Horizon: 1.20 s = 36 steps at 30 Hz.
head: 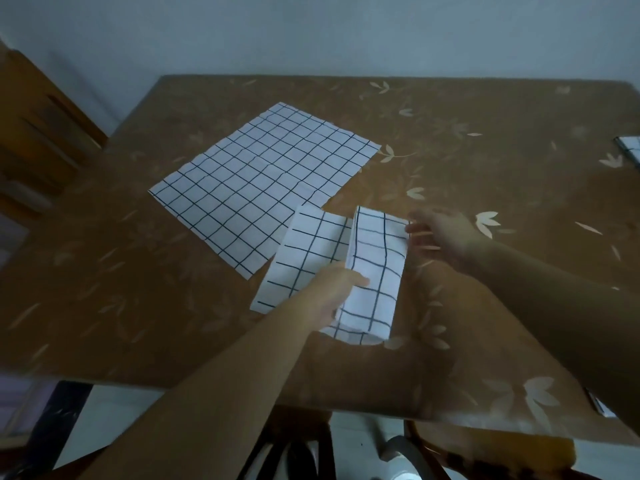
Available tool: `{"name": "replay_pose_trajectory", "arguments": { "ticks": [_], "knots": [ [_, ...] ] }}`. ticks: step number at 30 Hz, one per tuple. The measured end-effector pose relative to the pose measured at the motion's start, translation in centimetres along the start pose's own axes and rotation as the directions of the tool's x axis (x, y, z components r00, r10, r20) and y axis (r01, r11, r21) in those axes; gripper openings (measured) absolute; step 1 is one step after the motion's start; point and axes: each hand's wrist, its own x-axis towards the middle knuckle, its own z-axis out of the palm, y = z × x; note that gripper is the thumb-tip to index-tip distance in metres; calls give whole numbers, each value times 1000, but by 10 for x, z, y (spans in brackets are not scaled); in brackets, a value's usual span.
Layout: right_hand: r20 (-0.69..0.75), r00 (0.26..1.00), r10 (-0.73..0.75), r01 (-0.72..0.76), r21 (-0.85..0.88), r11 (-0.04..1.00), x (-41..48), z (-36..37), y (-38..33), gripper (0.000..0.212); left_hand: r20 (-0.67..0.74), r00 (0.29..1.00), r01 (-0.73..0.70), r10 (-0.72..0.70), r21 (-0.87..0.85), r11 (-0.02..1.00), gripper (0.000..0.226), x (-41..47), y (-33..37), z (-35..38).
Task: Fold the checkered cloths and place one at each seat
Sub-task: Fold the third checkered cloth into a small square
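Observation:
A white checkered cloth (374, 271) lies half folded near the table's front, one flap raised over the rest. My left hand (332, 289) grips that flap at its near side, thumb on top. My right hand (440, 233) is at the flap's far right corner, fingers spread and blurred; whether it pinches the cloth is unclear. A second checkered cloth (263, 181) lies spread flat behind, its near corner tucked under the folded one.
The brown table (485, 140) has a leaf pattern. A wooden chair (41, 133) stands at the left. Edges of other checkered cloths show at the far right (628, 147) and near right (599, 403). Another chair (433, 448) is below the front edge.

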Motion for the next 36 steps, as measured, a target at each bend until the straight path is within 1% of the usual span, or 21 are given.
{"name": "replay_pose_trajectory", "arguments": {
  "ticks": [2,4,5,7,8,11,12,14,17,18,19,21,22,25,26,28,30,31,33,34,36],
  "knots": [
    [-48,995,-82,76,-121,990,6,10,6,11,32,999,38,-37,-21,999,31,-1,-2,-24],
    [-28,989,-145,133,-256,958,11,19,6,4,12,999,48,-48,-19,999,45,5,-6,-47],
    [3,987,-163,156,-313,937,13,22,6,11,4,999,43,-43,-14,999,47,8,-9,-56],
    [64,985,-162,174,-378,909,19,27,8,30,-14,1000,13,-14,-10,1000,42,10,-13,-69],
    [84,985,-153,174,-400,900,22,29,10,35,-4,1000,2,-3,-34,999,40,11,-14,-76],
    [115,983,-141,178,-454,873,27,32,10,41,-10,1000,-1,0,-84,996,47,15,-21,-99],
    [128,984,-121,166,-444,881,30,32,10,42,-14,1000,0,-1,-111,994,50,16,-22,-104],
    [195,979,-53,124,-374,919,31,34,9,31,-4,1000,11,-12,-152,988,57,22,-28,-118],
    [316,949,1,74,-226,971,32,39,6,12,-17,1000,-5,1,-272,962,42,25,-28,-129],
    [341,940,7,55,-169,984,33,40,6,5,-4,1000,-9,8,-303,953,41,26,-29,-132],
    [359,933,11,41,-138,990,32,40,4,4,21,1000,-2,9,-320,948,41,27,-30,-134],
    [446,895,26,42,-143,989,30,40,0,24,33,999,15,-4,-331,944,40,26,-31,-136],
    [490,870,51,40,-174,984,31,40,0,28,27,1000,17,-9,-335,942,40,26,-32,-137],
    [552,817,166,-26,-253,967,26,38,-3,24,-4,1000,19,-22,-380,925,38,24,-32,-135],
    [570,802,180,-17,-279,960,25,36,-2,21,-5,1000,16,-19,-385,923,36,22,-33,-135],
    [580,797,168,42,-330,943,20,33,0,16,-13,1000,15,-22,-385,923,30,18,-35,-137],
    [556,827,89,136,-350,927,13,32,3,14,-36,999,24,-41,-374,927,28,16,-35,-139],
    [536,843,44,160,-329,931,9,32,3,16,-64,997,12,-40,-394,919,27,15,-35,-140],
    [496,868,-23,153,-222,963,3,30,4,5,-148,989,-75,0,-503,861,36,11,-36,-139],
    [474,878,-68,150,-137,979,2,28,5,19,-150,988,-118,37,-578,808,44,10,-39,-138],
    [425,896,-126,135,9,991,-3,21,6,63,-46,997,-75,59,-680,729,64,1,-43,-133]
  ]
}}
